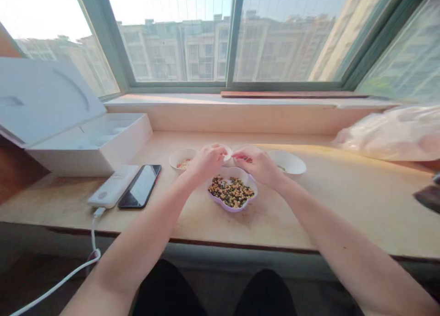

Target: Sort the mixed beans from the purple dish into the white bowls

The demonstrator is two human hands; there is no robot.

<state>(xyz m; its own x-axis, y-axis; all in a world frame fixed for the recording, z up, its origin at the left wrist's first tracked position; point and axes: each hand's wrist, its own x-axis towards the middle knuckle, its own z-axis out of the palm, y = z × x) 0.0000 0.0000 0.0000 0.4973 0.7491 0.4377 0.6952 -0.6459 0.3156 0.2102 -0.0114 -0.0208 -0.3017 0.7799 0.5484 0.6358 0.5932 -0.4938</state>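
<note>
My left hand (210, 161) hovers over the back left of a lilac-rimmed, lobed bowl (253, 187), its fingers bent and pressed together. Close beside it, my right hand (257, 166) has its fingers curled in a pinch. What either one holds is too small to make out. Mixed beans (232, 192), yellowish and dark, lie in the lobed bowl. A white bowl (227, 153) shows between my hands, and another white bowl (244, 147) is partly hidden by my right hand. To the left, a small white bowl (174, 159) contains pale and reddish bits. On the right, a white bowl (296, 162) has some green bits.
A phone (140, 187) and a white power bank (113, 186) with a white cable (93, 229) lie at the left. Behind them stands an open white box (127, 144). A plastic bag (392, 133) rests at the right, below the window (233, 36). The table's front edge (240, 245) is near my knees.
</note>
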